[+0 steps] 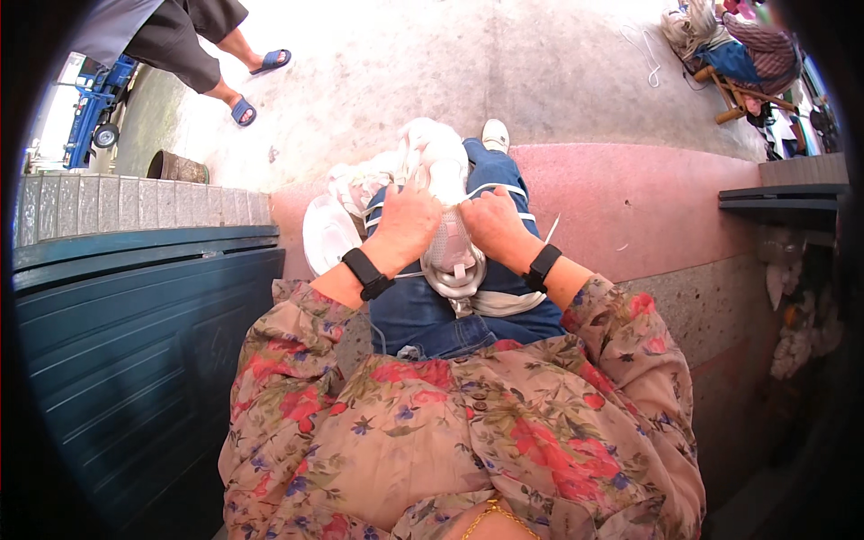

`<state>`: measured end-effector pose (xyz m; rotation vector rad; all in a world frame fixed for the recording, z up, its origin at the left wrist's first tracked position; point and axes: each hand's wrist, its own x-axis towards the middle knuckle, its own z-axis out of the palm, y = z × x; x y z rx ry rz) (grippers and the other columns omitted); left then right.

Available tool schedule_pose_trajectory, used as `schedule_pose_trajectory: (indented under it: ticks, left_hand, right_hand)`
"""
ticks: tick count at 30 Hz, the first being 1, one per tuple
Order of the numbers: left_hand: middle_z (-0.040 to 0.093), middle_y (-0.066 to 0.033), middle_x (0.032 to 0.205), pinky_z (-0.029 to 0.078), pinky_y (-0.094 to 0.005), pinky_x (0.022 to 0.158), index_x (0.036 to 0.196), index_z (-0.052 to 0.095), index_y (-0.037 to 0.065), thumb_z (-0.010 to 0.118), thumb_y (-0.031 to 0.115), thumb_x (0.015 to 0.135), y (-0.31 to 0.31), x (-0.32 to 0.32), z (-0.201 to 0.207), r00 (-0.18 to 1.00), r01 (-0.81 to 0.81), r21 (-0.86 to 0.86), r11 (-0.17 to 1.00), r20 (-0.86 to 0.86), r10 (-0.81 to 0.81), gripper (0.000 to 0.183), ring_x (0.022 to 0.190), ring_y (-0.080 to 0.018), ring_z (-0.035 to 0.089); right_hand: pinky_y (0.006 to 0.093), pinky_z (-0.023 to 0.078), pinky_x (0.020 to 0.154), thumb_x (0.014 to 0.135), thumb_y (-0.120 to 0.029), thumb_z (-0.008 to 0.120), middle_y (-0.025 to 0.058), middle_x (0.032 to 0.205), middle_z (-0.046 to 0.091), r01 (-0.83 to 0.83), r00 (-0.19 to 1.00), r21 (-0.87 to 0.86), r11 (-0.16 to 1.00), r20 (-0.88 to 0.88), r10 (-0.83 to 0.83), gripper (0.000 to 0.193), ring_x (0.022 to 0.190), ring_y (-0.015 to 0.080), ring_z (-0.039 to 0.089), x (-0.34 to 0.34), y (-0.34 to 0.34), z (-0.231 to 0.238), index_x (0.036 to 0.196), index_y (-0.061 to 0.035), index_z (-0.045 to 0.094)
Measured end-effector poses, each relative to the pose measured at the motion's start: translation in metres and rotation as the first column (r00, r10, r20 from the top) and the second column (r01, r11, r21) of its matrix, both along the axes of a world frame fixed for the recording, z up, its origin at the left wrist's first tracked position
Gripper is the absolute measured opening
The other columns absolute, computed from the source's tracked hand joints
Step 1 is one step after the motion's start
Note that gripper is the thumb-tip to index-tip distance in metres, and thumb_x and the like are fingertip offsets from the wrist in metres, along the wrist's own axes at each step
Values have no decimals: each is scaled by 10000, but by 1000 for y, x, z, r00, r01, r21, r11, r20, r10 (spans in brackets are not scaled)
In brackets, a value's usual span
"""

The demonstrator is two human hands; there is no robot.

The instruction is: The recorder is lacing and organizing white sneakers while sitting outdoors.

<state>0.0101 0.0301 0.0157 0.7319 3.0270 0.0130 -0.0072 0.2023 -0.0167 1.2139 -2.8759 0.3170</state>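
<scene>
A white and grey sneaker (448,252) lies on my lap, over my blue jeans (423,315). My left hand (407,220) grips its left side near the top, fingers curled over it. My right hand (490,223) grips the right side, close against the left hand. Both wrists wear black bands. White laces or straps trail across the jeans beside the shoe. The upper part of the shoe (436,153) sticks out beyond my fingers toward my knee.
A white round object (326,236) lies by my left knee on the pink ledge (630,202). A dark blue panel (135,315) stands at left. Another person's sandalled feet (243,110) are at far left. A seated person (751,54) is at far right.
</scene>
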Motion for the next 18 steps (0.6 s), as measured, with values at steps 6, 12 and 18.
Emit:
schedule_pose_trajectory:
  ticks: [6,12,18]
  left_hand:
    - [567,-82,742,386,-396,661,732,586,61,575,188,717,-8,2,-1,982,-185,191,964,83,172,128,789,-249,515]
    - [558,-40,792,356,-379,650,782,567,78,625,282,694,7,36,8,963,-238,163,958,-87,254,230,845,-226,467]
    - [581,-125,793,428,-411,700,792,564,26,533,158,758,3,35,-4,926,-376,209,903,58,373,139,840,-309,511]
  right_hand:
    - [374,364,712,696,-109,534,51,733,582,128,991,-77,989,38,-125,54,787,204,541,2,5,7,714,-86,579]
    - [384,349,705,746,-176,538,81,768,545,248,969,-144,958,54,-243,126,838,236,487,18,5,21,704,-71,594]
    - [440,386,668,784,-181,504,130,790,558,304,942,17,953,142,-303,168,827,282,512,16,4,10,737,-46,592]
